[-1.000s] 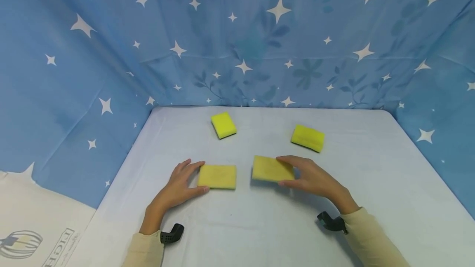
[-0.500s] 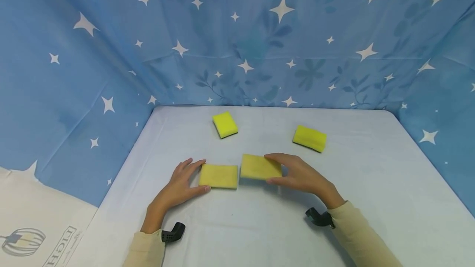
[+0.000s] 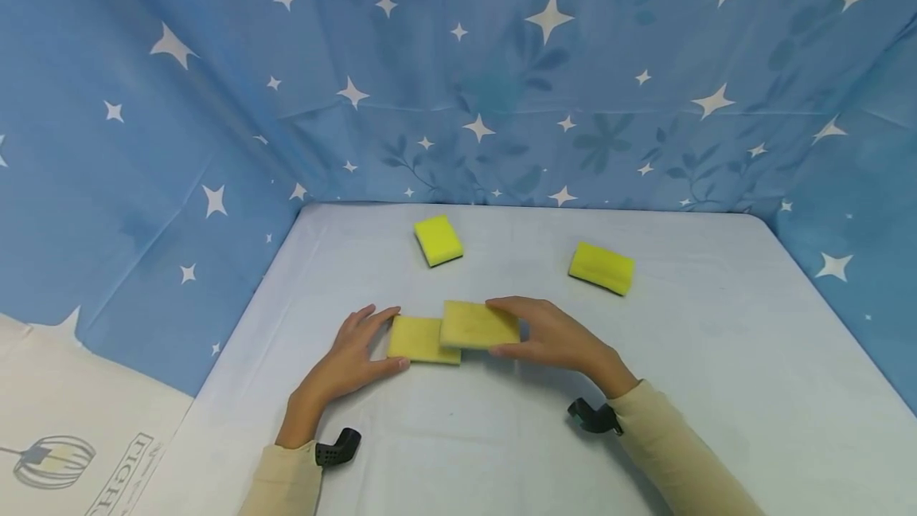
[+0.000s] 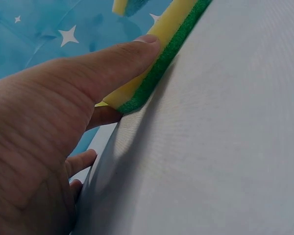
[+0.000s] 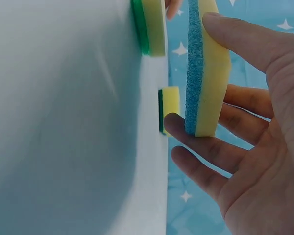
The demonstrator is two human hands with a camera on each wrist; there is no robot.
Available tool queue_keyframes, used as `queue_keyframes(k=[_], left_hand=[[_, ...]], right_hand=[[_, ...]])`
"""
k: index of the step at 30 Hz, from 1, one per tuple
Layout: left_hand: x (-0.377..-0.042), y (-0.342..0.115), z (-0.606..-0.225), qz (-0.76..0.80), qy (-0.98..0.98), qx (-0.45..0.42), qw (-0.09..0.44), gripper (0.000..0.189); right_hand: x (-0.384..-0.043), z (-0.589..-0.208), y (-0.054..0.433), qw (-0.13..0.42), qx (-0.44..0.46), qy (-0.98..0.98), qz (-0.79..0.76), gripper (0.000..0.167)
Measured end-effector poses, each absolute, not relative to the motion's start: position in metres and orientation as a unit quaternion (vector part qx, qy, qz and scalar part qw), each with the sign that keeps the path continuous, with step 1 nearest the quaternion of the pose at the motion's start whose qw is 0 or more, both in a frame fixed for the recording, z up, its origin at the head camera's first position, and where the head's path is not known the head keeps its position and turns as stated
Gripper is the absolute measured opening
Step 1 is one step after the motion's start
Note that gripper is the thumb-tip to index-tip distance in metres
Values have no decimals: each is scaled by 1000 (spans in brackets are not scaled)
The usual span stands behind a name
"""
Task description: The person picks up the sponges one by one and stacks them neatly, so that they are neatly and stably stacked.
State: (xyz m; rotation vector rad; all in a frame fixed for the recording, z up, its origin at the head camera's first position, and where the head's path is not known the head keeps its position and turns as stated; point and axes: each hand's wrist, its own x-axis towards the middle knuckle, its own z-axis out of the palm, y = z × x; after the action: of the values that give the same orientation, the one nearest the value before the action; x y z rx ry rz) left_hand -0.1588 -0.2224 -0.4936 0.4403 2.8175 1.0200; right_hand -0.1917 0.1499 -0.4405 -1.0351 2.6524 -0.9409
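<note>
Flat on the white table lies a yellow sponge with a green underside. My left hand grips its left end between thumb and fingers. My right hand pinches a second yellow sponge, blue-backed, between thumb and fingers. That sponge hangs slightly above the table and overlaps the right part of the first one, which also shows in the right wrist view as the green-backed sponge.
Two more yellow sponges lie farther back, one at back centre and one at back right. Blue cloth with white stars walls the table on three sides. A black camera mount sits at each wrist.
My right hand has carried its sponge leftward, from a gap apart to over the right edge of the sponge under my left hand. The left hand has stayed still.
</note>
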Motion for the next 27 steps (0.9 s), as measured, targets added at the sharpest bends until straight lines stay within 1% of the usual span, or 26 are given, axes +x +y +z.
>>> queue_keyframes(k=[7,16,24,27], left_hand=[[-159,-222,-493,338,929,142,58,90],[-160,-222,-491,335,931,121,73,94],[-161,-223,-492,347,926,145,47,106],[-161,-223,-492,348,925,146,43,108]], right_hand=[[-195,-442,130,61,-355,882,-305,75],[-196,-440,103,47,-367,886,-281,73],[-196,-445,83,45,-372,892,-252,73],[-196,-446,78,38,-377,892,-246,72]])
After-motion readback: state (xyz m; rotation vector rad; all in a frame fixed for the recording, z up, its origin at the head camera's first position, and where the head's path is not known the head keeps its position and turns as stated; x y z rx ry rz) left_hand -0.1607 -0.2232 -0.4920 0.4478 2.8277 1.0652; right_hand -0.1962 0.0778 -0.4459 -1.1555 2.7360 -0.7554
